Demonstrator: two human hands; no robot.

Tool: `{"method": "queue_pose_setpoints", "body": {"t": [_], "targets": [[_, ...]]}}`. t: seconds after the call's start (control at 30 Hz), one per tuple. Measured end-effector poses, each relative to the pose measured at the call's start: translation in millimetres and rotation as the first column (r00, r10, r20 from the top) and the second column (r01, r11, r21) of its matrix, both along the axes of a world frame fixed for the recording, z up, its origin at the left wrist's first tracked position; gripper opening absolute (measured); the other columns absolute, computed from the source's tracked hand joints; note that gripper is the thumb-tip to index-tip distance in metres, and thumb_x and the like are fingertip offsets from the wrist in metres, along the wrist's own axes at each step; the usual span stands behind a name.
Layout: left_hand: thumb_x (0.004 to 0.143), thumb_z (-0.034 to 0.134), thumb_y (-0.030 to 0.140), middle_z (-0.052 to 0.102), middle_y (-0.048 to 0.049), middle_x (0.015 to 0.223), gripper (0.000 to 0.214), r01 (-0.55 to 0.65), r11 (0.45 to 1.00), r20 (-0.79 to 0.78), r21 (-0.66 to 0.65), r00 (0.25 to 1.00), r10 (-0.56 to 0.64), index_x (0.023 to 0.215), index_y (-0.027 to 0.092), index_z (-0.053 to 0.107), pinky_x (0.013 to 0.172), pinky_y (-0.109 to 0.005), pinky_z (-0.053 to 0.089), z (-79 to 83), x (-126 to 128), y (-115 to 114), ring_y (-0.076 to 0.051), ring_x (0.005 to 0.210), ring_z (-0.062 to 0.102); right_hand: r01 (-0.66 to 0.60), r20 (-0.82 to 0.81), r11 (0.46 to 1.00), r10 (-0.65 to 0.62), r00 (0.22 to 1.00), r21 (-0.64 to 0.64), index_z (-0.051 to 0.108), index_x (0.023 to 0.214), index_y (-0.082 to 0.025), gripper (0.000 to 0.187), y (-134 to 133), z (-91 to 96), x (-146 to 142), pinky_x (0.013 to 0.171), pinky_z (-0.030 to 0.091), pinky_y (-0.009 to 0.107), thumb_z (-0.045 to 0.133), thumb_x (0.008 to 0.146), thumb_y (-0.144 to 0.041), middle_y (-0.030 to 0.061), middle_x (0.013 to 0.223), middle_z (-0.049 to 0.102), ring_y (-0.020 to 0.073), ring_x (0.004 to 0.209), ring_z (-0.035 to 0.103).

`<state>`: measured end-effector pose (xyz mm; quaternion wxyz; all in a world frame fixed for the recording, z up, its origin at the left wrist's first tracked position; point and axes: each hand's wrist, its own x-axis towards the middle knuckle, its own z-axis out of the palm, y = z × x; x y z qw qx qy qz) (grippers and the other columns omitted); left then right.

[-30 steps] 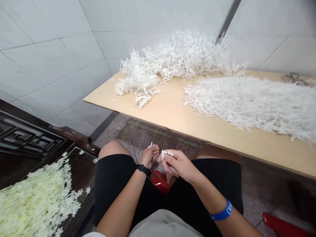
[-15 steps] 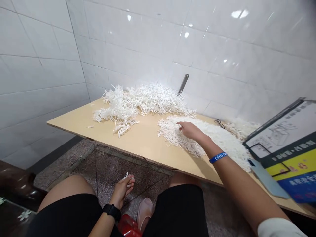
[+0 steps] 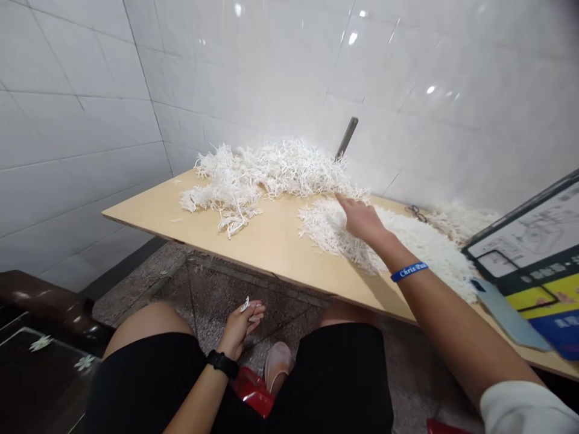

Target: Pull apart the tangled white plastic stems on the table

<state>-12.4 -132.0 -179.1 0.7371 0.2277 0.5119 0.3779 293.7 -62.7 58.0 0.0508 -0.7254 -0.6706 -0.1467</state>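
Observation:
My right hand (image 3: 362, 220) reaches out over the wooden table (image 3: 271, 247) and rests on a flat heap of thin white plastic stems (image 3: 425, 244), fingers stretched toward its far edge. My left hand (image 3: 242, 325) stays low between my knees, fingers curled on a small white plastic piece (image 3: 246, 304). A black watch sits on the left wrist, a blue band on the right.
A tangled pile of white branched plastic pieces (image 3: 266, 175) lies at the table's back left. A metal bar (image 3: 346, 138) leans on the tiled wall. Printed cardboard (image 3: 529, 253) and a phone (image 3: 509, 316) lie at right. Red stool (image 3: 251, 392) below; dark wooden furniture (image 3: 40, 361) at left.
My right hand left the left hand at my lap and reached up onto the stem heap, then slid further across it. The view lifted from my lap to the table.

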Motion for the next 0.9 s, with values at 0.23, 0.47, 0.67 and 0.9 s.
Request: {"method": "queue_pose_setpoints", "body": {"t": [0.23, 0.47, 0.67, 0.9], "targets": [[0.087, 0.054, 0.027, 0.068, -0.0107, 0.116, 0.022, -0.033, 0.998, 0.260, 0.058, 0.966, 0.017, 0.095, 0.016, 0.071, 0.076, -0.024, 0.052, 20.9, -0.9, -2.2, -0.014, 0.085, 0.067, -0.275, -0.689, 0.933, 0.357, 0.630, 0.232, 0.065, 0.098, -0.021, 0.028, -100.9, -78.4, -135.3, 0.072, 0.046, 0.029, 0.038, 0.094, -0.028, 0.0056, 0.083, 0.067, 0.0181, 0.075, 0.062], [0.082, 0.062, 0.034, 0.072, -0.0101, 0.095, 0.033, 0.082, 0.973, 0.179, 0.214, 0.976, -0.122, 0.105, 0.012, 0.072, 0.051, -0.019, 0.043, 28.6, -6.7, -13.3, -0.014, 0.068, 0.062, -0.354, -0.987, 0.924, -0.107, 0.118, -0.142, 0.059, 0.079, -0.017, 0.040, -121.1, -212.7, -192.6, 0.052, 0.038, 0.025, 0.042, 0.091, -0.051, 0.0006, 0.061, 0.058, 0.0127, 0.050, 0.049], [0.076, 0.069, 0.040, 0.071, -0.0111, 0.089, 0.036, 0.140, 0.972, 0.123, 0.187, 0.979, -0.164, 0.097, 0.011, 0.070, 0.042, -0.021, 0.039, 36.0, 6.8, -18.2, -0.011, 0.051, 0.056, -0.432, -0.993, 0.897, -0.047, 0.108, -0.090, 0.054, 0.063, -0.017, 0.042, -111.1, -221.2, -177.2, 0.058, 0.037, 0.025, 0.047, 0.089, -0.049, -0.0002, 0.056, 0.053, 0.0128, 0.055, 0.049], [0.073, 0.071, 0.049, 0.030, 0.0138, 0.041, 0.035, -0.183, 0.958, 0.147, 0.219, 0.977, 0.153, 0.077, 0.017, 0.059, 0.049, -0.019, 0.045, 37.5, -13.9, -2.4, -0.001, 0.031, 0.023, -0.772, -0.943, 0.626, 0.311, 0.116, 0.111, 0.057, 0.062, -0.019, 0.040, -144.0, -191.2, -195.0, 0.063, 0.043, 0.026, 0.042, 0.094, -0.040, 0.0012, 0.063, 0.060, 0.0150, 0.063, 0.056]]}}
